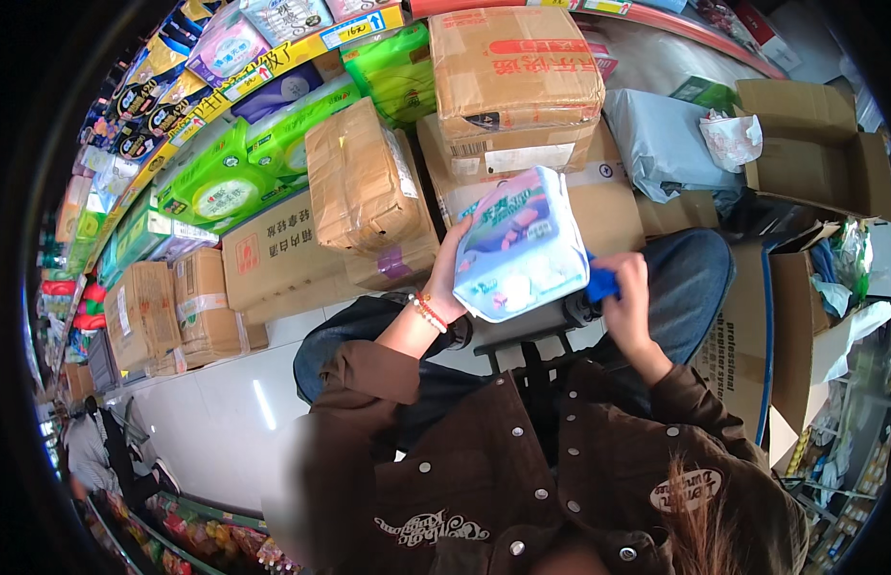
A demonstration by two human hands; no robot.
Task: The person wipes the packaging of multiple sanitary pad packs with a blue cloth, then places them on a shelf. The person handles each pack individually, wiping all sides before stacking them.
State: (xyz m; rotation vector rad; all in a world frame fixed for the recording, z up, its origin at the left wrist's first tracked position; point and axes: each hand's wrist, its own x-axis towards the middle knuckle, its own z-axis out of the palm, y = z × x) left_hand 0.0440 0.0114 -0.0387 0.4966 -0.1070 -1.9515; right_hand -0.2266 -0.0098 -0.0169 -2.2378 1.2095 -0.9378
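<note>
In front of my lap is a soft plastic pack, pale blue and white with pink shapes on its face. My left hand grips it along its left side, the fingers partly hidden behind it. A bunched dark blue cloth is pinched in my right hand, close against the pack's right edge. What the pack contains cannot be seen.
Taped cardboard boxes are stacked ahead, beside green tissue packs and a shelf edge. An open carton and a grey plastic-wrapped parcel are at right. White floor tiles show at left.
</note>
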